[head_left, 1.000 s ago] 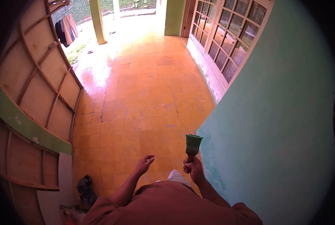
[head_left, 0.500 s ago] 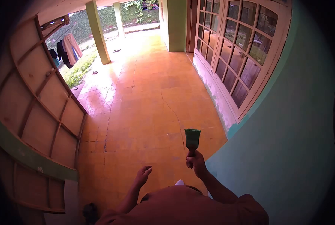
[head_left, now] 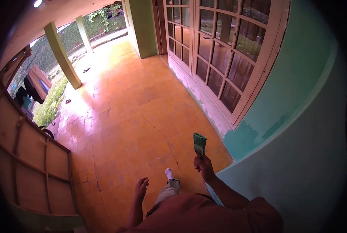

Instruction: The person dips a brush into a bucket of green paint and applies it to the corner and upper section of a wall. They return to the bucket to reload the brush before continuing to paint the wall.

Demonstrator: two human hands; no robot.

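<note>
Upright in my right hand (head_left: 204,166) is a paintbrush (head_left: 199,143) with green paint on its bristles, its handle wrapped by my fingers. It is held over the orange tiled floor (head_left: 130,132), a little left of the green wall (head_left: 255,132). My left hand (head_left: 141,187) hangs over the floor with its fingers apart and holds nothing. Darker green patches show on the wall low beside the window frame.
Glass-paned windows (head_left: 220,50) line the right side. A wooden framed panel (head_left: 33,151) stands at the left. Farther off are a pillar (head_left: 62,58), sandals (head_left: 87,70) and hanging clothes (head_left: 39,81). My socked foot (head_left: 169,173) is on the floor.
The view has turned right, bringing more of the green wall into sight. A foot and trouser leg now show ahead of my body. The brush stays in my right hand, its flat side turned somewhat.
</note>
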